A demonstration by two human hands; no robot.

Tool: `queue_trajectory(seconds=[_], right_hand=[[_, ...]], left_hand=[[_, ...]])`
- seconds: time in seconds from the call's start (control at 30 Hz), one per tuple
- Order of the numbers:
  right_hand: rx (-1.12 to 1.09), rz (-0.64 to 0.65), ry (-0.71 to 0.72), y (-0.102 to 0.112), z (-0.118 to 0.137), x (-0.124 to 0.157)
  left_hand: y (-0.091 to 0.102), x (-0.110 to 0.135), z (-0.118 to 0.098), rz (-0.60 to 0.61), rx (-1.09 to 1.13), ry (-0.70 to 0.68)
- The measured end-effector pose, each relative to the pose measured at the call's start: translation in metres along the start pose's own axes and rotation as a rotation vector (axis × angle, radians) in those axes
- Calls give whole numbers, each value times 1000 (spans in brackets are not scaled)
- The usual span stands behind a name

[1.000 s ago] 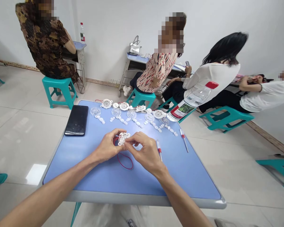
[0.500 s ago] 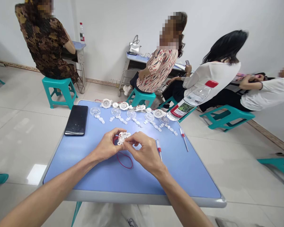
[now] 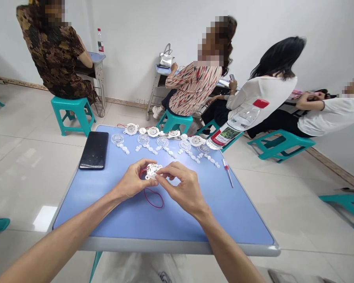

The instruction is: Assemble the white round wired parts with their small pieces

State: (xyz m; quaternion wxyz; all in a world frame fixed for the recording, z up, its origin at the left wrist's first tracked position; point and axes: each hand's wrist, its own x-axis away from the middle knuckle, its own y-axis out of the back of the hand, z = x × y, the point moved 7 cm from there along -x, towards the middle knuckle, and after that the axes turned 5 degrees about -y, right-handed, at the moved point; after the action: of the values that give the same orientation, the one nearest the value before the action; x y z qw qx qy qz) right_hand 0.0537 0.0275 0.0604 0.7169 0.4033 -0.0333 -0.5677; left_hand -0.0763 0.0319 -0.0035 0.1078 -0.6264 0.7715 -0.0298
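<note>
My left hand (image 3: pixel 134 177) is closed around a round white plastic housing (image 3: pixel 152 170) with small lugs on its rim. From the housing a thin red wire (image 3: pixel 155 199) loops down onto the blue tabletop. At the housing's right edge, the thumb and forefinger of my right hand (image 3: pixel 181 184) are pinched together. What sits between those fingertips is too small to make out. Beyond my hands lie several clear round covers (image 3: pixel 143 140) with small white plastic gear-like pieces (image 3: pixel 171 153). Behind them is a row of similar white housings (image 3: pixel 131 129).
A black phone (image 3: pixel 94 150) lies at the desk's left. On the right are a red-collared screwdriver (image 3: pixel 228 173) and a tilted-looking water bottle (image 3: pixel 233 127). Several people sit on green stools (image 3: pixel 73 114) at desks along the wall beyond.
My right hand has turned slightly, its fingers still at the housing's edge. A second screwdriver, earlier visible beside that hand, is now out of sight. A person ahead has raised an arm.
</note>
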Motion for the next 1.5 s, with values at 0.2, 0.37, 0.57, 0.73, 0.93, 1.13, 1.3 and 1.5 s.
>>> queue_trajectory(seconds=[0.2,0.37,0.57,0.73,0.93,1.13,1.3,1.5], right_hand=[[58,-12,-16,-3,2,0],[44,-19,-65,-4,3,-2],[15,33,-51,-7,4,-1],[1,58,-93,-8,0,-1],[-3,53,-99,-7,0,-2],[-4,52,-97,-6,2,-1],[-12,48,-132,-6,2,-2],[-72,114,-258,-8,-4,-3]], left_hand=[[0,0,0,-2,-37,-6],[0,1,-2,-6,-62,-26],[0,0,-1,12,-47,-37],[0,0,-2,18,-29,-28],[-1,0,-3,13,-38,-15],[-1,0,-4,11,-52,-20],[-1,0,-4,9,-61,-50],[-2,0,-2,26,-35,-22]])
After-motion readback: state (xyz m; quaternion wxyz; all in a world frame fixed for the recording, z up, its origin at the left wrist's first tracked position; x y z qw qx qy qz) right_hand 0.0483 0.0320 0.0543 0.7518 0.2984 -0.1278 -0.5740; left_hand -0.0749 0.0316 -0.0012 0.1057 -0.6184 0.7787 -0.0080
